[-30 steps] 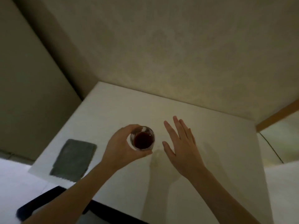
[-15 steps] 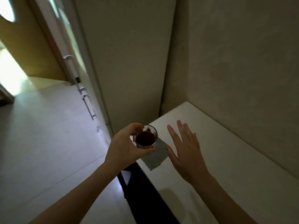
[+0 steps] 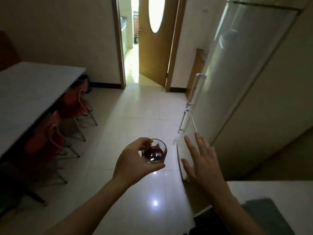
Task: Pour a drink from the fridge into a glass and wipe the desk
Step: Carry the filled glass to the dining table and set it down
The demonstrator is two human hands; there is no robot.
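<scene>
My left hand (image 3: 135, 161) grips a short clear glass (image 3: 155, 154) holding dark red drink, carried over the tiled floor. To its right my right hand (image 3: 201, 163) hovers flat with fingers spread and nothing in it. A tall silver fridge (image 3: 240, 78) stands shut at the right, its two handles (image 3: 194, 99) facing me. At the bottom right is the corner of the white desk (image 3: 274, 189), with a grey cloth (image 3: 271, 216) lying on it.
A long grey table (image 3: 28, 92) with red chairs (image 3: 44, 138) tucked under it lines the left side. Straight ahead a wooden door (image 3: 154, 41) stands ajar onto a lit corridor. Glossy floor tiles (image 3: 135, 112) stretch between table and fridge.
The view has swung left, away from the desk and wall toward the room and fridge. The glass stays in my left hand, now over the floor; my right hand keeps beside it.
</scene>
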